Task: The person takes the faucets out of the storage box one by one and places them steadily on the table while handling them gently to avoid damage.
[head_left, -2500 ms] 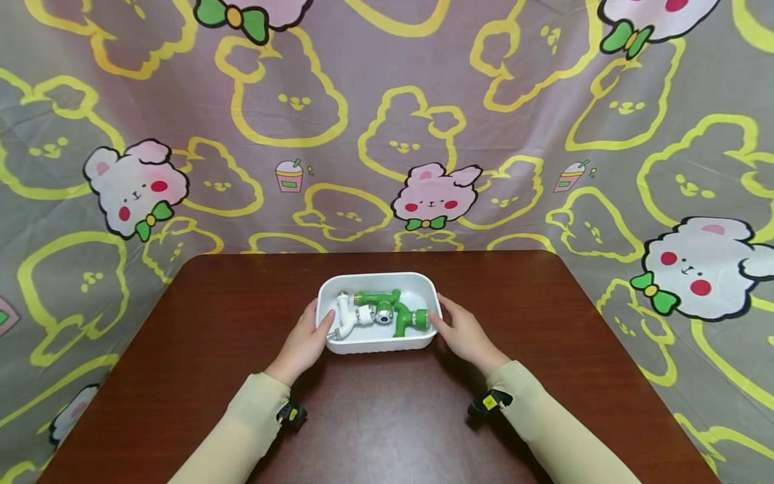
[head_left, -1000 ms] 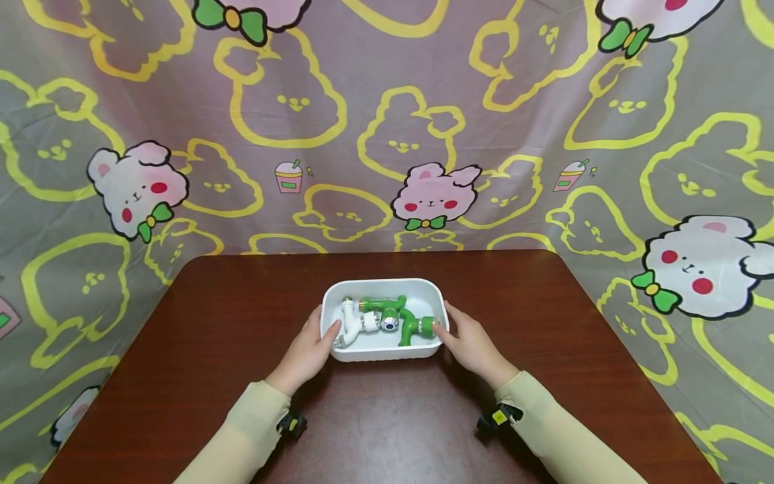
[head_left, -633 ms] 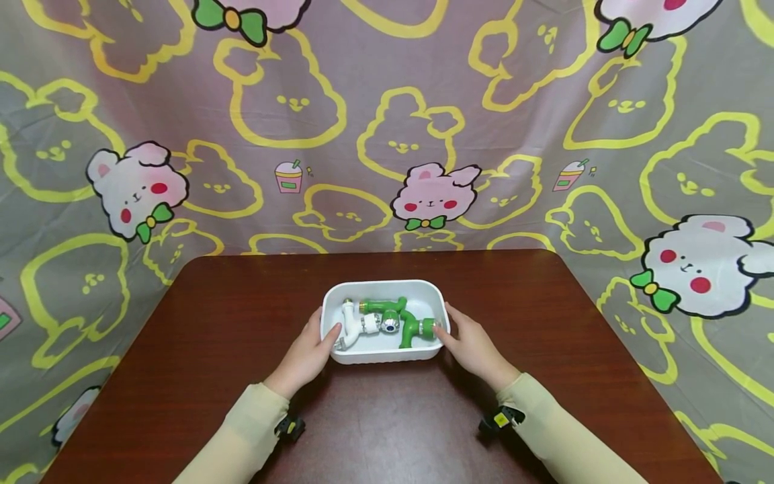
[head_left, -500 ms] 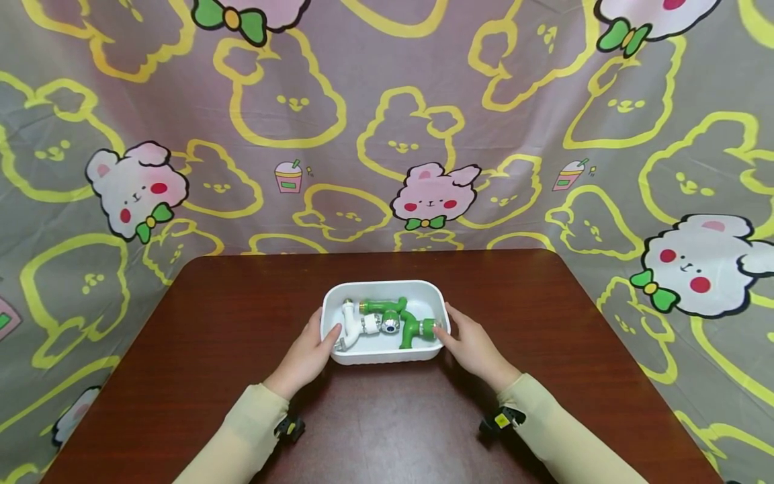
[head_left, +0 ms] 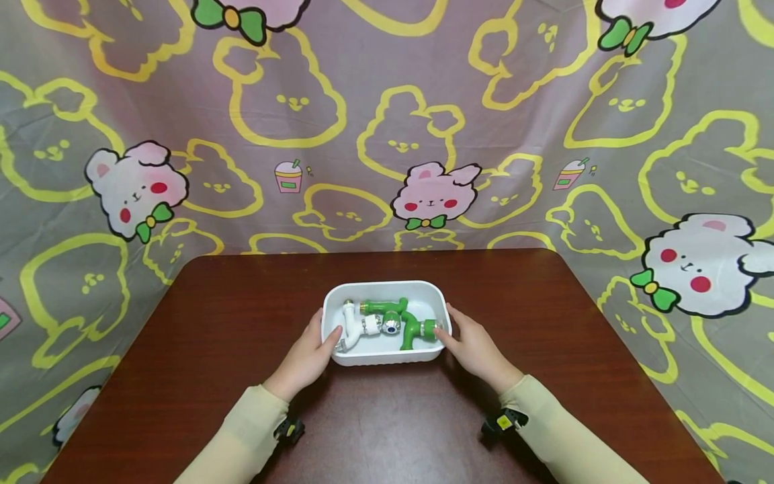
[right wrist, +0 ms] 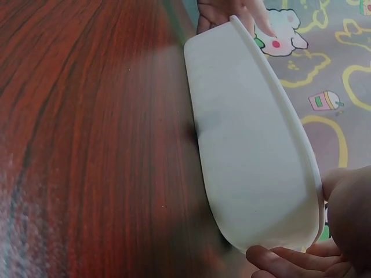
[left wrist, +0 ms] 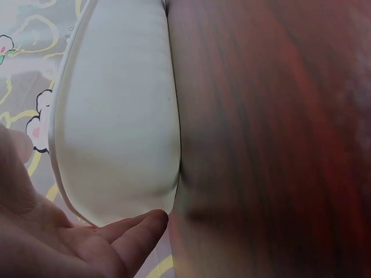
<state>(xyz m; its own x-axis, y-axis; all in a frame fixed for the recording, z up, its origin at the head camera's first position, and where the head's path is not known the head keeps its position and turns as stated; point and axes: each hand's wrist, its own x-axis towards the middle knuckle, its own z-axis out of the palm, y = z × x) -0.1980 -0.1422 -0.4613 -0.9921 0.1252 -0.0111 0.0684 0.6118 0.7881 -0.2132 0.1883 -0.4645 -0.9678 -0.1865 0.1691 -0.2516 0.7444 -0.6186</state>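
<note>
A white plastic tub sits on the brown table in the head view. My left hand grips its left end, thumb over the rim and fingers against the outer wall. At the opposite end my right hand holds it the same way. Inside lie a white tap on the left, a green tap at the back middle and another green tap on the right. Both wrist views show the tub's outer side wall meeting the tabletop; the taps are hidden there.
The dark brown table ends at a back edge behind the tub. A curtain printed with cartoon bears hangs behind and at both sides. A black wrist camera is strapped under each sleeve.
Over the earlier frames both hands have brought the tub a little nearer to me and slightly right. In the last half second it has hardly moved. The grip is unchanged.
</note>
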